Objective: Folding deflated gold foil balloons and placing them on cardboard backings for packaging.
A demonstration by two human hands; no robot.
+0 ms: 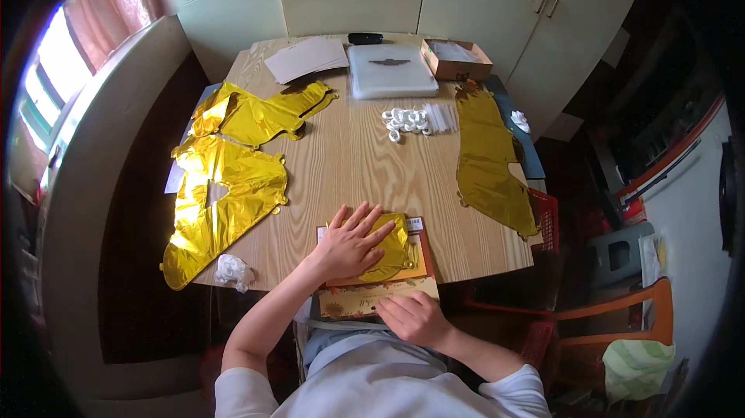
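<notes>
My left hand [349, 246] lies flat with its fingers spread, pressing on a folded gold foil balloon [393, 246]. Beneath the foil is an orange printed card [421, 266] at the table's near edge. A cream printed flap [349, 301] extends from its near side toward my body. The fingers of my right hand [415, 319] are bent around the flap's near right part; my fingertips are partly hidden. Unfolded gold foil balloons [233, 185] spread over the table's left side, and a darker gold one [489, 162] lies along the right.
Mid-table are white ribbon rolls [405, 121] beside clear tubes [441, 117]. Behind them sit a stack of clear plastic bags [392, 76], an open cardboard box [459, 69], and pale sheets [306, 59]. Crumpled white plastic [233, 271] rests at the near left edge. A wooden chair [660, 313] stands right.
</notes>
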